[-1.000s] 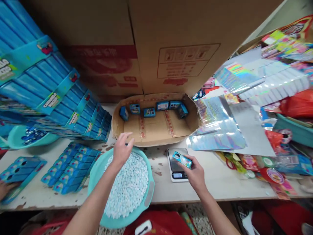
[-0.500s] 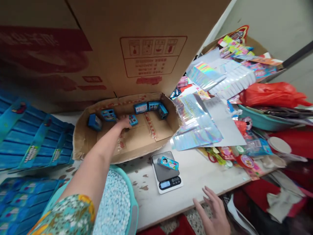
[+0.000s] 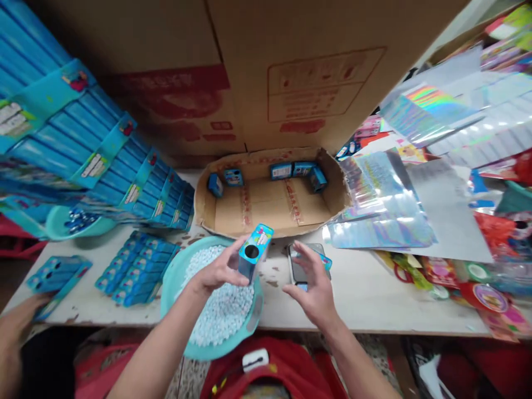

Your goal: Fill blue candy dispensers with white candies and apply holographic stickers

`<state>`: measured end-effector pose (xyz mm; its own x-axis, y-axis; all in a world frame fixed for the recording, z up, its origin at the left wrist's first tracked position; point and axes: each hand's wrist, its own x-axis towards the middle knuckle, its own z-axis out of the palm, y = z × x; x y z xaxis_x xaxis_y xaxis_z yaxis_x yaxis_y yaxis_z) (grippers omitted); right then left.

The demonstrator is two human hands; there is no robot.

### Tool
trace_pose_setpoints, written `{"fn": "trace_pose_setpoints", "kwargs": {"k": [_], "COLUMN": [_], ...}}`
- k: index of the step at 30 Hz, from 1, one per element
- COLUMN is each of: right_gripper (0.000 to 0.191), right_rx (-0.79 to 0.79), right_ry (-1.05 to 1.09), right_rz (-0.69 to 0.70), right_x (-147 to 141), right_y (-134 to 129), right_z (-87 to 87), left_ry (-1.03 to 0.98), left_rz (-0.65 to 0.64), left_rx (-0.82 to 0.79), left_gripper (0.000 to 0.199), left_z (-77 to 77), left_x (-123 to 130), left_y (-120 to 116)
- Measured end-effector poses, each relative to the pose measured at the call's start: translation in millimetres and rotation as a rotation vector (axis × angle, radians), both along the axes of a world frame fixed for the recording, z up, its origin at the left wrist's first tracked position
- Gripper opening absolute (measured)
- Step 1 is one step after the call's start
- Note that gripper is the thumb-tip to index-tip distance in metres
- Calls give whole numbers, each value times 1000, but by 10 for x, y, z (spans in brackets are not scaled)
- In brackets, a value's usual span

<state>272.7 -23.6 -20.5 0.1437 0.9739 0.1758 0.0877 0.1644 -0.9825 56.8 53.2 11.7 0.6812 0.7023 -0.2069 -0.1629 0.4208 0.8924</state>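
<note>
A small blue candy box [image 3: 260, 238] with a round dark hole in its front is gripped between the thumb and fingers of my left hand [image 3: 222, 269]. It is raised over a turquoise basin [image 3: 168, 291] of pale blue candy pellets [image 3: 224, 318]. My right hand [image 3: 316, 288] is open, fingers curved and apart, above a small digital scale [image 3: 296, 271] that it partly hides. Another blue box [image 3: 326, 261] lies on the scale. Behind them, a low cardboard tray [image 3: 266, 208] contains several blue boxes along its walls.
Tall stacks of blue packs [image 3: 108, 149] rise at left, with rows of boxes [image 3: 137, 269] in front. At far left, another person's hand [image 3: 20, 316] touches a pack [image 3: 60, 274]. A large carton [image 3: 249, 66] stands behind the tray; shiny sheets [image 3: 382, 205] lie at right.
My left hand has come out of the cardboard tray with a blue box and is now over the basin. My right hand has moved up to the scale. The view has turned left.
</note>
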Motion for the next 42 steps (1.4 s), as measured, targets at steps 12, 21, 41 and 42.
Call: {"fn": "trace_pose_setpoints", "kwargs": {"k": [12, 21, 41, 42], "right_gripper": [52, 50, 30, 30], "right_rx": [-682, -690, -66, -52], "right_ry": [251, 218, -513, -512], "right_rz": [430, 293, 479, 476], "right_x": [-696, -801, -1496, -1520], "right_y": [-426, -453, -39, -48], "right_z": [-110, -29, -42, -26], "left_ry": [1462, 1411, -153, -154], "left_rz": [483, 699, 1327, 1342], "left_rx": [536, 113, -206, -192], "left_gripper": [58, 58, 25, 26], "left_z": [-1205, -1585, -212, -205], "left_x": [-1311, -862, -627, -647], "left_y": [-798, -487, -759, -758]}}
